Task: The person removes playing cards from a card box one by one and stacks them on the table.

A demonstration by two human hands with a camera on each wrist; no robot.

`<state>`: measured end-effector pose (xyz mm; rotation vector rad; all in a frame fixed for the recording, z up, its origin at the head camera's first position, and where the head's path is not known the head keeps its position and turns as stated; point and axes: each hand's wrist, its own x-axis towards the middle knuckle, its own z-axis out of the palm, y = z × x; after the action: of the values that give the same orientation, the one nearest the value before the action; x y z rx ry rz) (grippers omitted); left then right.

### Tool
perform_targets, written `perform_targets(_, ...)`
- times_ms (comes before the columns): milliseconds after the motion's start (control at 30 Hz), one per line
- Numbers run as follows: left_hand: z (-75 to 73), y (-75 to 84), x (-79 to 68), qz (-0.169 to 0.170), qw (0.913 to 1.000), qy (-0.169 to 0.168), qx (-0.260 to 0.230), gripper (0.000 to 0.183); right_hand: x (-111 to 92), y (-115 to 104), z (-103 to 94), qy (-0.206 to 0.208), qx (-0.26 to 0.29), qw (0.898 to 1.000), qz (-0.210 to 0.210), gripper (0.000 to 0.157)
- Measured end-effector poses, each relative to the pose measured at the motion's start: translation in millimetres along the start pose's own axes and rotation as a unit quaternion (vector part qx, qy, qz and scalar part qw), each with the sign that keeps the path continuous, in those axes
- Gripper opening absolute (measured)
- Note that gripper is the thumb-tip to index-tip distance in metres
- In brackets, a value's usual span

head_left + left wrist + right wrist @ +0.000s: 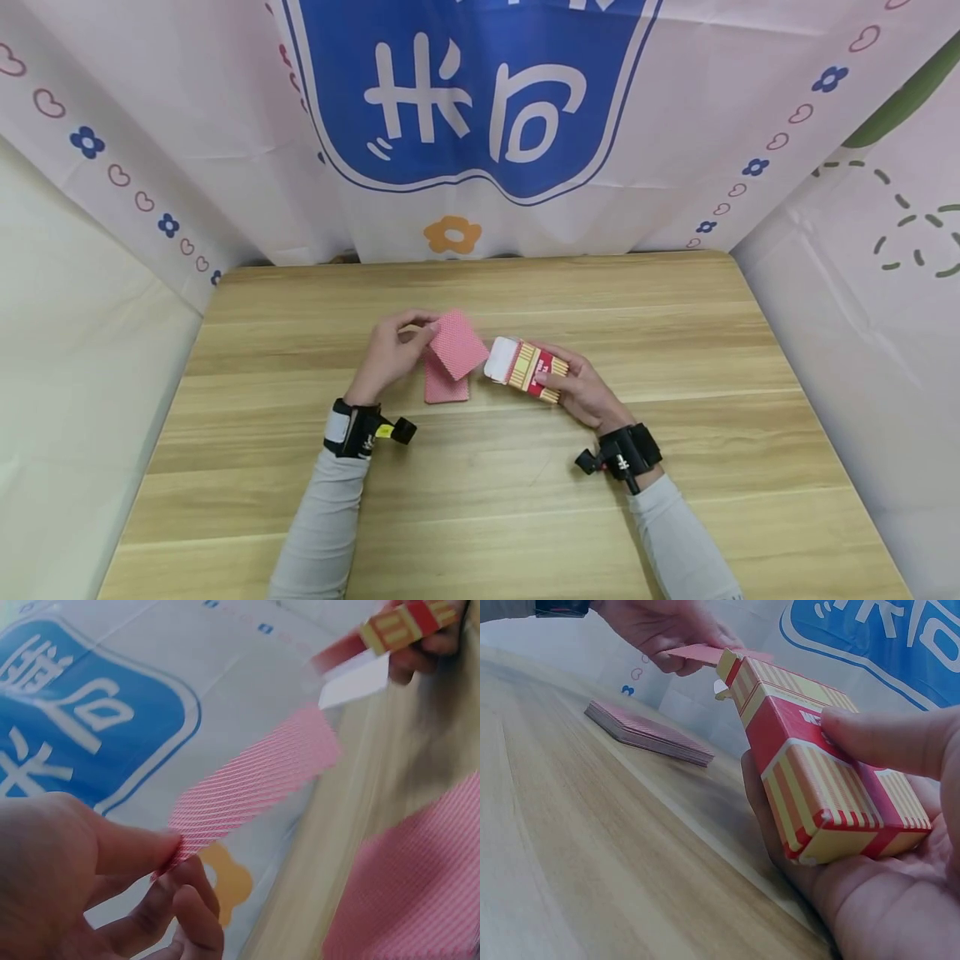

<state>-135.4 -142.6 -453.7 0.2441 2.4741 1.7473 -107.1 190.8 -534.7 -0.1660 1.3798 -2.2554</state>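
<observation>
My left hand (393, 354) pinches a playing card (458, 344) with a red-and-white patterned back by one corner, between thumb and fingers. That card (255, 780) is raised over a stack of matching playing cards (651, 736) lying on the table. In my right hand (588, 392) is a red-and-yellow striped card box (810, 750), gripped with the thumb across its printed face. The white flap (500, 359) of the box stands open and points left, toward the card. In the head view, the card's right corner is close beside this flap.
Both hands work above a wood-grain table (480, 508). A white cloth with a blue printed panel (480, 100) hangs behind its far edge. Pale cloth walls (67, 350) stand at the left and right sides. Each wrist wears a black strap with a small camera.
</observation>
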Motion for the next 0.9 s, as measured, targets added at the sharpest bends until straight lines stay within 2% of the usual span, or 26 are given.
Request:
perform_targets(100, -7.3, -4.1, 1.1, -0.003, 0.9997, -0.007, 0.022, 0.032, 0, -1, 0.7, 0.000, 0.003, 1.000, -0.001, 0.053)
perform_targets(200, -11.2, -8.3, 2.0, -0.013, 0.9982, -0.028, 0.052, 0.031, -1, -1, 1.0, 0.000, 0.007, 1.000, -0.001, 0.053)
perform_targets(433, -6.6, -21.0, 5.7, -0.055, 0.9871, -0.079, 0.128, 0.028, -1, -1, 0.2, 0.003, 0.009, 1.000, 0.001, 0.054)
perform_targets(567, 0.5, -27.1, 7.4, -0.041, 0.9844, -0.071, 0.156, 0.025, -1, -1, 0.1, 0.004, 0.005, 1.000, 0.001, 0.053)
perform_targets(900, 13.6, -33.6, 7.4, 0.002, 0.9771, -0.025, 0.211, 0.018, -1, -1, 1.1, -0.006, 0.000, 1.000, -0.005, 0.054)
